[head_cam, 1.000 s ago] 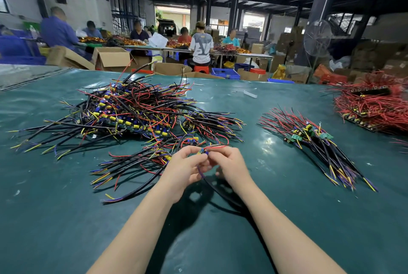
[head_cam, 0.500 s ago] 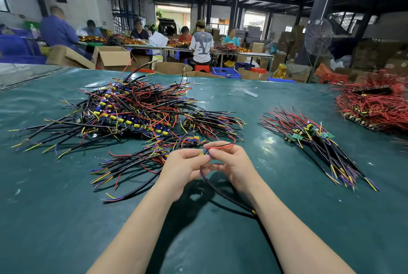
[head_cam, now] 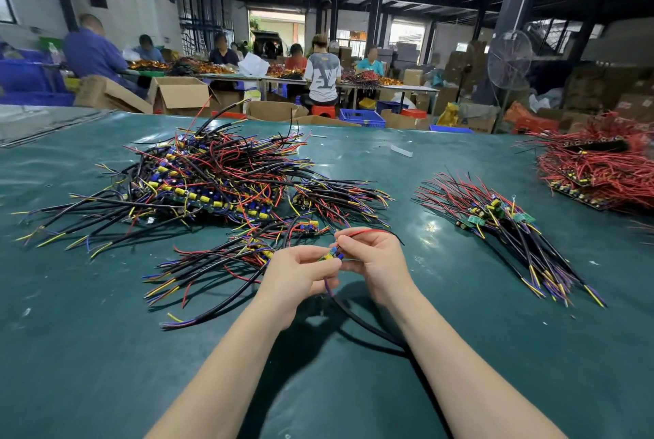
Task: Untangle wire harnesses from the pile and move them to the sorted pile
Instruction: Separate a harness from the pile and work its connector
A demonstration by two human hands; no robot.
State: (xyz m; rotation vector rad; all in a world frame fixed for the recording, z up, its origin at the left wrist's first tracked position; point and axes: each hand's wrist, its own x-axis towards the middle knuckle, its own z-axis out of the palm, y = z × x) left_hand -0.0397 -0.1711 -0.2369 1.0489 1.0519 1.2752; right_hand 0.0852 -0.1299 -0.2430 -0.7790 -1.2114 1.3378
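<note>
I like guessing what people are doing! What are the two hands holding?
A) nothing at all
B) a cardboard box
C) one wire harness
C: the left hand and the right hand each pinch the same wire harness, held between them.

Both hands, the left hand [head_cam: 300, 270] and the right hand [head_cam: 377, 258], pinched one wire harness [head_cam: 332, 254] above the green counter [head_cam: 106, 368], between the tangled pile [head_cam: 212, 183] and the sorted pile [head_cam: 502, 226].

Back of a white short-sleeved T-shirt [head_cam: 322, 79], on a seated person in the background: large dark overlapped letters. A "V" is plain; the second letter is uncertain. Brown cardboard box [head_cam: 476, 123] at far right: faint print, too blurred to read.
</note>
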